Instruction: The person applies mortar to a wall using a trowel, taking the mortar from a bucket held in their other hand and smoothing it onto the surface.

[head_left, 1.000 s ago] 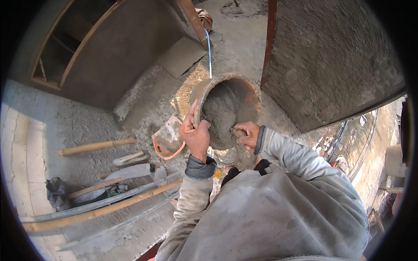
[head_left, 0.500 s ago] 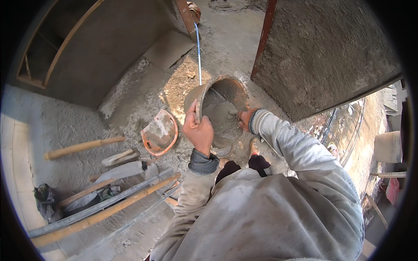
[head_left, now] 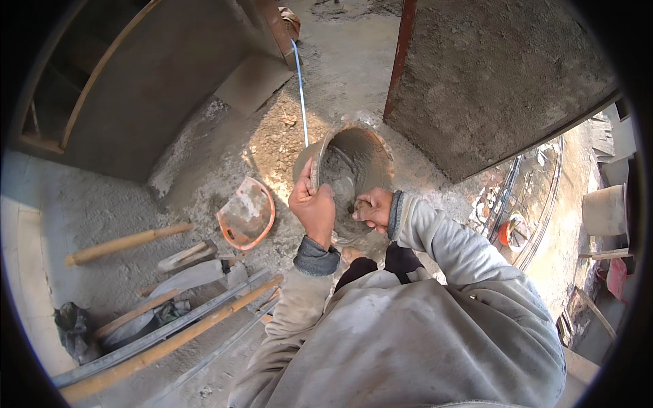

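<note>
A mortar-caked bucket (head_left: 371, 153) is tipped toward me, with wet grey mortar (head_left: 337, 163) inside. My left hand (head_left: 311, 207) grips its left rim, fingers along the outer side. My right hand (head_left: 371, 211) is closed at the bucket's lower right, on what looks like a trowel handle; the blade is largely hidden in the bucket. An orange-rimmed, cement-coated plastic piece (head_left: 246, 212) lies on the ground left of the bucket. A pale blue hose (head_left: 300, 95) runs behind the bucket. My feet are partly visible below it.
Rough plastered walls (head_left: 496, 81) flank the passage, with a wooden-framed opening at upper left. Wooden poles (head_left: 129, 245) and metal bars (head_left: 156, 336) lie at lower left. At right are long rods, a small orange container (head_left: 507, 231), a pale bucket (head_left: 602, 211) and scraps.
My right hand has shifted within the bucket, lower and a little left since half a second ago. The left keeps its grip. The view has shifted, so the surroundings sit further left.
</note>
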Action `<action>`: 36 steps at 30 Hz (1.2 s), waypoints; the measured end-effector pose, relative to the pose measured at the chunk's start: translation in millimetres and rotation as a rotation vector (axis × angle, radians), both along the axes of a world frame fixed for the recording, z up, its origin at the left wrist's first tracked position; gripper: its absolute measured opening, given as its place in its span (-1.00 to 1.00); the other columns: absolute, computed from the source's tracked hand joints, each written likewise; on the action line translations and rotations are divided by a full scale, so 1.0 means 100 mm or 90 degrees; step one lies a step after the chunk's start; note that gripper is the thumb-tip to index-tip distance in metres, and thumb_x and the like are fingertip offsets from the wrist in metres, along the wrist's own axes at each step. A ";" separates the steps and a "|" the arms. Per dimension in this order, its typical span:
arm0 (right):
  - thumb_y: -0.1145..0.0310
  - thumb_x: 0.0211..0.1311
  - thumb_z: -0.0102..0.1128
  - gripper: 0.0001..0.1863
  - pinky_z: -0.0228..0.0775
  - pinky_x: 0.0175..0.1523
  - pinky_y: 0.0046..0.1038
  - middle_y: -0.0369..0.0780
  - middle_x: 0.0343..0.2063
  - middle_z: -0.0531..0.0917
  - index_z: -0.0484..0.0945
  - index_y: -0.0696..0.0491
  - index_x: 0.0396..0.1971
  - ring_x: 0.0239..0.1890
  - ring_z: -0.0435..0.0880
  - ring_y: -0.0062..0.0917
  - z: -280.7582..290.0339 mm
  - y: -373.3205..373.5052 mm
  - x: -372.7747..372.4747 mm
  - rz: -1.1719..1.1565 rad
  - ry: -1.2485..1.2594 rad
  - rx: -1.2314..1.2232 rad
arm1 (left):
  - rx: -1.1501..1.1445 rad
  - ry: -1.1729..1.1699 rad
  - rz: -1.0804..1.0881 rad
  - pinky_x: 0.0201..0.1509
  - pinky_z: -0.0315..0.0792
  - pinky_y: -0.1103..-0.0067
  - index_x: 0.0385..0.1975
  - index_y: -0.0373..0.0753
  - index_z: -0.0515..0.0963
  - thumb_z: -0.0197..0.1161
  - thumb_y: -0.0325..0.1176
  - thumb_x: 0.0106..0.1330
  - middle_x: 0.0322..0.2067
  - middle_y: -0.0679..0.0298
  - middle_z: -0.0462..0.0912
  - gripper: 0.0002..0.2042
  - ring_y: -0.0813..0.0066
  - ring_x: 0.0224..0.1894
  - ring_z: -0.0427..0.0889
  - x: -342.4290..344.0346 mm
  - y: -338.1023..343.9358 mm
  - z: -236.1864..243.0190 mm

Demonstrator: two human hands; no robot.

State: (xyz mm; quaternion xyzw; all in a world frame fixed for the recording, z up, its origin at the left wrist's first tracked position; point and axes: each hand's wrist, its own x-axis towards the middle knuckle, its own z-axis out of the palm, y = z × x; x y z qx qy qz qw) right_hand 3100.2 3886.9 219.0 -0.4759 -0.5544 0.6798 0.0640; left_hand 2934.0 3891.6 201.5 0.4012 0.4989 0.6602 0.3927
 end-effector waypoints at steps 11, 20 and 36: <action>0.27 0.05 0.07 -0.70 0.42 -0.13 -0.26 -0.04 -0.40 0.62 0.51 0.18 -0.29 -0.28 0.61 -0.18 0.01 0.26 0.04 0.314 -0.323 0.312 | -0.053 -0.095 0.078 -0.55 0.24 0.77 -0.07 -0.52 0.44 -0.05 -0.75 -0.10 -0.41 0.36 0.50 -0.53 0.76 -0.58 0.30 0.03 0.13 0.02; 0.32 0.04 0.09 -0.77 0.49 -0.23 -0.24 0.00 -0.42 0.62 0.52 0.14 -0.35 -0.32 0.64 -0.19 0.28 0.44 0.44 0.278 -0.616 0.550 | -0.002 0.050 0.009 -0.20 0.36 0.71 -0.67 -0.34 0.14 -0.03 -0.74 -0.11 0.00 -0.07 0.47 -0.82 0.61 -0.24 0.50 0.19 0.15 0.03; 0.26 -0.08 0.18 -0.71 0.40 -0.16 -0.23 0.01 -0.46 0.59 0.46 0.17 -0.41 -0.30 0.57 -0.07 -0.52 0.25 0.44 0.102 -0.308 0.359 | 0.011 -0.048 0.171 -0.25 0.32 0.65 -0.69 -0.31 0.10 0.02 -0.71 -0.16 0.00 -0.02 0.44 -0.77 0.54 -0.26 0.45 0.09 0.13 -0.11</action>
